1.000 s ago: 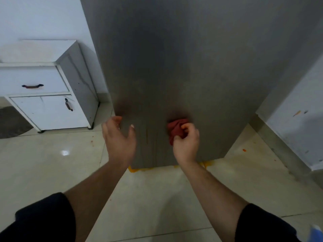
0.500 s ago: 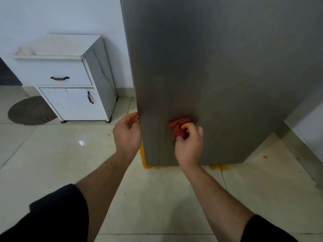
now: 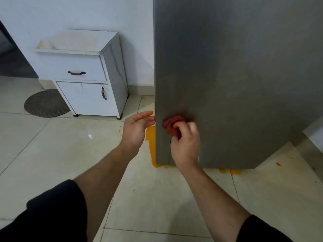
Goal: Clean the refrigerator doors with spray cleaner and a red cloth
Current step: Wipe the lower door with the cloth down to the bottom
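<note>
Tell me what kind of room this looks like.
Most likely a home kitchen: a tall grey refrigerator door with the right hand holding a red cloth against it, a small white cabinet with a drawer nearby, and a tiled floor with an orange spill.

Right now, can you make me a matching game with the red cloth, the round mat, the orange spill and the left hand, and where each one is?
1 red cloth
2 round mat
3 orange spill
4 left hand

A beside the white cabinet
B at the left edge of the refrigerator door, holding nothing
C bunched in the right hand
D on the floor below the door

Pairs: 1-C, 2-A, 3-D, 4-B
</note>
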